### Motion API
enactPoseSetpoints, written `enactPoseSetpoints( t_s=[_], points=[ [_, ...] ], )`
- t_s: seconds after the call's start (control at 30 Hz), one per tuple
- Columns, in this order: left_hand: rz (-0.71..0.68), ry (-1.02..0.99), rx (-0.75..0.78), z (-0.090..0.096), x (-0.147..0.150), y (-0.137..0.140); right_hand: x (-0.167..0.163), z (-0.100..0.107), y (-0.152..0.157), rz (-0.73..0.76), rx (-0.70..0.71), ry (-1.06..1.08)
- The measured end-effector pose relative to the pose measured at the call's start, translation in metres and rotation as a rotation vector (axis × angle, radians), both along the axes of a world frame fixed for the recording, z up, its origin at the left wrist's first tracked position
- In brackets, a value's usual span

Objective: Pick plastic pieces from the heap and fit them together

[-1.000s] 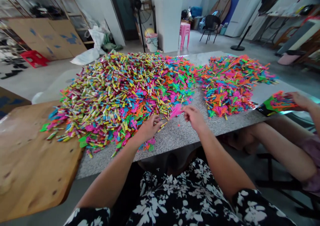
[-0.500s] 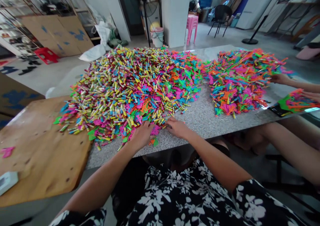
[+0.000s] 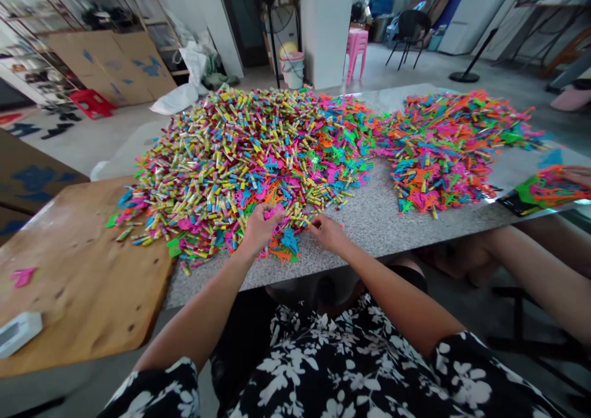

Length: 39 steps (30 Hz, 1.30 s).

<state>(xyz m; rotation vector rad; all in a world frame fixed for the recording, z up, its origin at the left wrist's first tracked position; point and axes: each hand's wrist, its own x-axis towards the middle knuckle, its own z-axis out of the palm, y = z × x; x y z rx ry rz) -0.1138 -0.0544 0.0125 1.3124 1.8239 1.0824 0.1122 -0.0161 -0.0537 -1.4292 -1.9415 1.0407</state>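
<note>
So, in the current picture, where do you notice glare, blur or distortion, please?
Head view, left: pale sheen along the wooden board's far-left edge; head view, upper left: the shelves look smeared and the doorway leans, probably wide-angle distortion; head view, middle: small parts by the left hand and right hand look soft, so I cannot tell exactly what the fingertips pinch.

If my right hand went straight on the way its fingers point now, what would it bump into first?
Most likely the small yellow-banded tubes at the near edge of the large pile, just ahead of your right hand; depth there is hard to judge.
</note>
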Motion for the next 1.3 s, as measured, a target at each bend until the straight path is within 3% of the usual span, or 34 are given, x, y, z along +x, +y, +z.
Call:
enactPoseSetpoints(
  t_s=[0.1,0.17,0.23,0.33,0.43,0.63,0.87,1.0,1.13,1.3],
  points=[
    [-0.088,-0.430,-0.098,0.001,0.008,0.003,-0.002,0.009,-0.002,-0.057,-0.352,0.588],
    [-0.137,-0.559,-0.108,0.000,0.014,0.005,-0.001,0.021,-0.004,-0.034,-0.524,0.850],
    [-0.152,-0.587,-0.078,-0.002,0.020,0.006,0.000,0.033,-0.006,-0.030,-0.579,0.987],
    [-0.152,-0.531,-0.012,-0.003,0.027,0.008,0.001,0.047,-0.009,-0.107,-0.521,1.070],
    [-0.156,-0.439,0.055,-0.004,0.034,0.008,0.000,0.051,-0.011,-0.162,-0.460,1.096],
    [-0.201,-0.435,0.056,-0.002,0.045,0.002,-0.002,0.049,-0.017,-0.108,-0.454,1.046],
    [-0.231,-0.344,0.041,0.000,0.051,-0.002,0.000,0.057,-0.018,-0.052,-0.276,0.976],
    [-0.340,-0.212,-0.013,-0.001,0.051,-0.003,0.003,0.060,-0.015,-0.050,-0.182,0.849],
    [-0.494,-0.065,0.081,0.001,0.046,-0.004,0.009,0.062,-0.012,-0.028,-0.142,0.754],
    [-0.540,0.127,0.073,0.010,0.038,-0.004,0.014,0.064,-0.014,0.053,-0.159,0.686]
  ],
)
